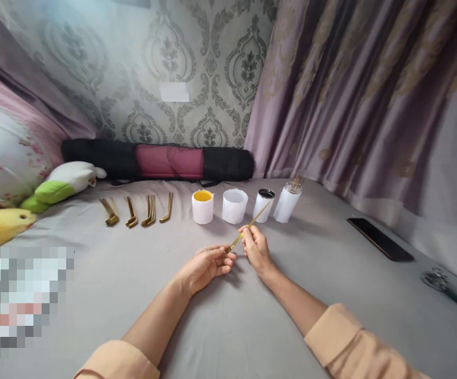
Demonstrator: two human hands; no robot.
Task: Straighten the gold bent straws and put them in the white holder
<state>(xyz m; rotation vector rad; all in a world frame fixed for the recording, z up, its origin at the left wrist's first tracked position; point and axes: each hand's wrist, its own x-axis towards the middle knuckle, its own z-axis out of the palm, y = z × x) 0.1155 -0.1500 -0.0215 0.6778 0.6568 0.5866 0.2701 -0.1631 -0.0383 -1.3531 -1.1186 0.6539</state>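
Both my hands meet over the grey sheet (133, 295) and hold one thin golden stick (252, 223) that slants up to the right. My left hand (206, 268) pinches its lower end, fingers closed. My right hand (256, 247) pinches it a little higher. Just beyond stand a white cup of yellow paint (202, 206), an empty-looking white cup (234, 205), a dark-rimmed white cup (263, 205) and a clear jar with sticks in it (288, 201).
Several bent golden pieces (133, 210) lie in a row at the left. A black and maroon rolled bag (157, 160) lies by the wall. Soft toys (60, 184) sit far left. A dark phone (380, 239) and scissors (445, 287) lie at the right, near curtains.
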